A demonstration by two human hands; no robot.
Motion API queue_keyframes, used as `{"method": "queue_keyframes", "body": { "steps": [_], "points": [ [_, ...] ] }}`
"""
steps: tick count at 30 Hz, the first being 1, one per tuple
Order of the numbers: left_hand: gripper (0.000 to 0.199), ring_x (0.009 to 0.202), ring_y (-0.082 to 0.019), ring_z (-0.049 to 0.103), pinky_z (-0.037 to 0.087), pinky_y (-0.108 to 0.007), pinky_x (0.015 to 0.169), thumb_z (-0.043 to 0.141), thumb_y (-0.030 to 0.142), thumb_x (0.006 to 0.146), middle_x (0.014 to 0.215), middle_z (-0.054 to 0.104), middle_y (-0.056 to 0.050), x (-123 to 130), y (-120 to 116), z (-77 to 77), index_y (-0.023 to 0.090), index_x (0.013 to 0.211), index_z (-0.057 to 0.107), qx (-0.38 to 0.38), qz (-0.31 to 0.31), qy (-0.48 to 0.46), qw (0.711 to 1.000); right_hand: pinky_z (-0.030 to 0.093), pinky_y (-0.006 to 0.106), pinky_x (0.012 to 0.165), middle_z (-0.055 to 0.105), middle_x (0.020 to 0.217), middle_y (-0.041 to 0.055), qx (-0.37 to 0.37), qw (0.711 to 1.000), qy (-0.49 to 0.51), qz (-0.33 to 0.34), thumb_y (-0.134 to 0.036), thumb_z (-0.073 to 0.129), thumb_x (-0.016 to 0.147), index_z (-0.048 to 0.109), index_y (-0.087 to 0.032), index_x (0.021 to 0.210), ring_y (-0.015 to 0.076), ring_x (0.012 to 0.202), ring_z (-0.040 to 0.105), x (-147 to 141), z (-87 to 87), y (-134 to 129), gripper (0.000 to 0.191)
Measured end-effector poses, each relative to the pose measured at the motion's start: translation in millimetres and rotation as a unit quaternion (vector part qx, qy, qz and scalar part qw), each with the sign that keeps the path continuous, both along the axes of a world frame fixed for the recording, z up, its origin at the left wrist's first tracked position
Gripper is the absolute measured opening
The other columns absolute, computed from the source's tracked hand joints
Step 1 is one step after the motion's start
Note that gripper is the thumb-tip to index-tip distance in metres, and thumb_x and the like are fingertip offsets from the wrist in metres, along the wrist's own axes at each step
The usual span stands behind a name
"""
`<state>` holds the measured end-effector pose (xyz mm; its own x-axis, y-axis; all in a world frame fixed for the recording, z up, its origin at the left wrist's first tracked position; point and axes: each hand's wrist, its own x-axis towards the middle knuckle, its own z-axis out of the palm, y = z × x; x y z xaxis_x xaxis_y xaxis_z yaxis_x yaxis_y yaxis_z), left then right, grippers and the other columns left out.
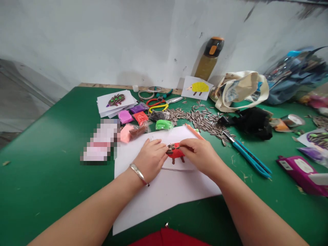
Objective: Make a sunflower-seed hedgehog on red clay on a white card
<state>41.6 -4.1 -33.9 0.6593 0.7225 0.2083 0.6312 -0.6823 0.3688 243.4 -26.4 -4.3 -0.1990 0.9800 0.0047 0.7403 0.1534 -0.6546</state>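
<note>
Figure [176, 154] runs sideways, legs toward the wearer; right grip [200, 153] pinches a seed [178, 147], left grip [151, 158] spread.

Diffuse, moderately bright indoor light. A soft shadow falls leftward from the bottle [207, 65] onto the wall [102, 41]; deeper shade darkens the table [51, 133] below the sheet [153, 201]. Wide-angle distortion stretches the margins; the blue bag [282, 85] at right is smeared. Coarse pixelation masks a patch [101, 141] left of centre.
</note>
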Motion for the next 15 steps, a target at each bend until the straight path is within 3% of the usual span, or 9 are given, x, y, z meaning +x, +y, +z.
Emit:
{"method": "queue_keyframes", "body": {
  "steps": [15],
  "points": [
    [0.020,0.113,-0.028,0.053,0.038,-0.050,0.098,0.047,0.017,0.090,0.106,0.069,-0.007,1.3,-0.7,2.5,0.017,0.102,0.063,-0.008,0.006,-0.004,1.000,0.041,0.024,0.065,0.069,0.079,-0.0006,0.024,1.000,0.008,0.016,-0.016,0.046,0.087,0.067,-0.022,0.082,0.0139,0.072,0.061,-10.7,-13.6,-1.2,0.023]
  ]
}}
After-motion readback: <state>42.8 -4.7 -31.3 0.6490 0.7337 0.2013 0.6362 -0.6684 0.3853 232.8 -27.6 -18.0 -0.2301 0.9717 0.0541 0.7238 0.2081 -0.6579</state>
